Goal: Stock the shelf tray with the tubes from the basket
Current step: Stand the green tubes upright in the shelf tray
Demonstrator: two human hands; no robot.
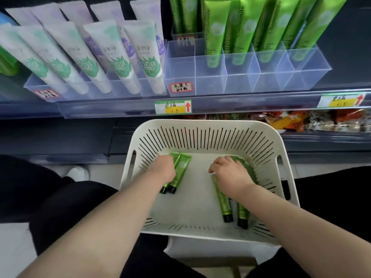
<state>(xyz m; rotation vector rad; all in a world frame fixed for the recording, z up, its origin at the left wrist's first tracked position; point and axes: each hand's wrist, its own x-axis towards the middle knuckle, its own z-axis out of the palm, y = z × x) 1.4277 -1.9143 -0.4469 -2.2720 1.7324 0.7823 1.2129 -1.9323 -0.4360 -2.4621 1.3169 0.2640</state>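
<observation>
A white slotted basket (208, 137) sits in front of me below the shelf. Inside it lie green tubes with black caps. My left hand (162, 169) is closed over two green tubes (181, 169) at the basket's left. Over at the basket's right, my right hand (230, 175) grips two more green tubes (224, 205), their caps pointing toward me. On the shelf above stands a clear divided tray (241, 77). Several tall green tubes (241, 31) stand in its back compartments; its front compartments and the far-left column hold nothing.
A second clear tray (66, 93) at the left holds several white tubes (118, 61) with green leaf print. Price labels (173, 106) hang on the shelf rail. Packaged snacks (301, 119) fill the lower shelf at the right. My dark-clothed knees flank the basket.
</observation>
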